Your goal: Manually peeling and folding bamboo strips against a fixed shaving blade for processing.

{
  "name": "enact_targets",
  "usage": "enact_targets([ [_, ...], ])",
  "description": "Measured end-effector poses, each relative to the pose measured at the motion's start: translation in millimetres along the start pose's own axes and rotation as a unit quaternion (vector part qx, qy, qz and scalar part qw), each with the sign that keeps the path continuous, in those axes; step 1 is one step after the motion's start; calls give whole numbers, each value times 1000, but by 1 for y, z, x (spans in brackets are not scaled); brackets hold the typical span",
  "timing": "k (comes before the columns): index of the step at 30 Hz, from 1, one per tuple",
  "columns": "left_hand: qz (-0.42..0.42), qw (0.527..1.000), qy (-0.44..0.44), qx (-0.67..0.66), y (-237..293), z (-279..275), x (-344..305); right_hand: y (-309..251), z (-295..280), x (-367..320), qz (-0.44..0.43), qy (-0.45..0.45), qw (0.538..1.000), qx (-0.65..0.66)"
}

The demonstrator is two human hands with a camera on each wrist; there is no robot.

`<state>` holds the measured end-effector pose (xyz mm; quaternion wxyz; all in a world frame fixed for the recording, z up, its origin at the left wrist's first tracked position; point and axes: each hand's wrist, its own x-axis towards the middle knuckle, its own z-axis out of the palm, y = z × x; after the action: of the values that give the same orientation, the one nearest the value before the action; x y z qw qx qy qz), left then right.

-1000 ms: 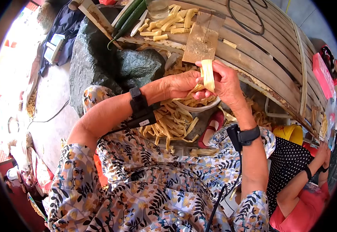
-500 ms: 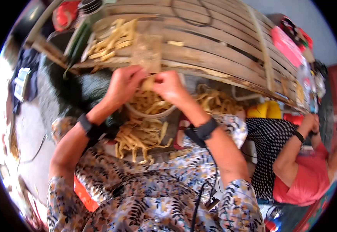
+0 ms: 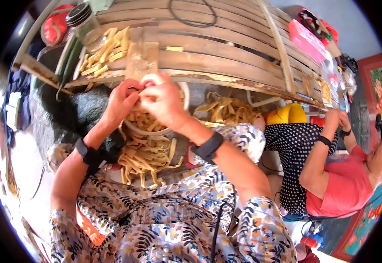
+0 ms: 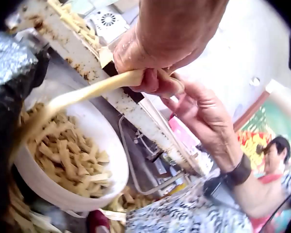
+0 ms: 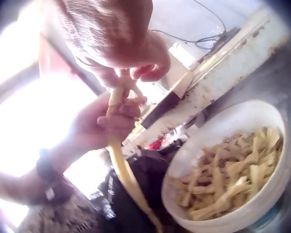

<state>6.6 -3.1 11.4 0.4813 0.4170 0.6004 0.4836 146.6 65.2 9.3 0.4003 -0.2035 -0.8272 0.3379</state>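
Observation:
A long pale-yellow strip (image 4: 82,93) runs between both hands, and its loose tail (image 5: 126,175) hangs down beside a white bucket (image 5: 177,206). My left hand (image 3: 121,101) wraps its fingers round the strip, as the right wrist view shows. Against it, my right hand (image 3: 163,104) pinches the strip's upper part, where a small loop (image 5: 133,91) stands out between the fingers. Both hands are close together above the bucket, near the bench edge. Short yellow pieces (image 5: 228,174) fill much of the bucket. In the head view the hands mostly hide the strip.
A slatted bench (image 3: 226,57) carries a wooden board (image 3: 142,59), more yellow pieces (image 3: 112,46), a glass jar (image 3: 90,33) and cucumbers (image 3: 70,59). Loose strips (image 3: 145,160) lie below the bucket. Dark plastic sheeting (image 3: 92,105) is at left. Another person (image 3: 342,179) sits at right.
The head view has turned right, so the bench and bucket appear farther left. The flat strip end held up earlier is now gathered between the fingers, with the right hand over it.

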Motion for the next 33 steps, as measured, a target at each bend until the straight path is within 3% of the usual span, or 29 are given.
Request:
enact_targets([
  [1,-49,999,16,-7,8,-1,-4,0,-2,3,51,23,997,58],
  [2,-60,992,-14,-109,1,-4,-3,2,-7,5,103,41,987,117],
  [3,-70,988,57,-128,11,6,-6,1,-12,8,138,54,972,182],
  [4,-104,970,69,-208,30,17,-12,1,-16,11,176,67,950,248],
  [5,-75,969,-32,-234,19,9,-10,4,-23,17,247,105,900,343],
  [6,-84,960,-48,-263,20,8,-12,8,-32,22,316,142,836,425],
  [8,-58,978,-79,-186,18,4,-8,12,-46,25,337,167,813,444],
  [12,-70,974,-118,-179,16,-7,-12,12,-46,23,361,106,821,429],
  [13,-79,973,-122,-178,14,-10,-13,7,-46,24,369,58,843,388],
  [17,-60,984,-128,-106,6,-17,-11,7,-37,19,352,24,900,257],
  [23,-40,989,-107,-91,12,-13,-12,13,-41,22,325,80,885,324],
  [29,-29,991,-116,-65,5,-17,-13,-7,-36,23,354,4,888,292],
  [33,-32,992,-112,-55,7,-18,-13,6,-31,19,310,1,916,255],
])
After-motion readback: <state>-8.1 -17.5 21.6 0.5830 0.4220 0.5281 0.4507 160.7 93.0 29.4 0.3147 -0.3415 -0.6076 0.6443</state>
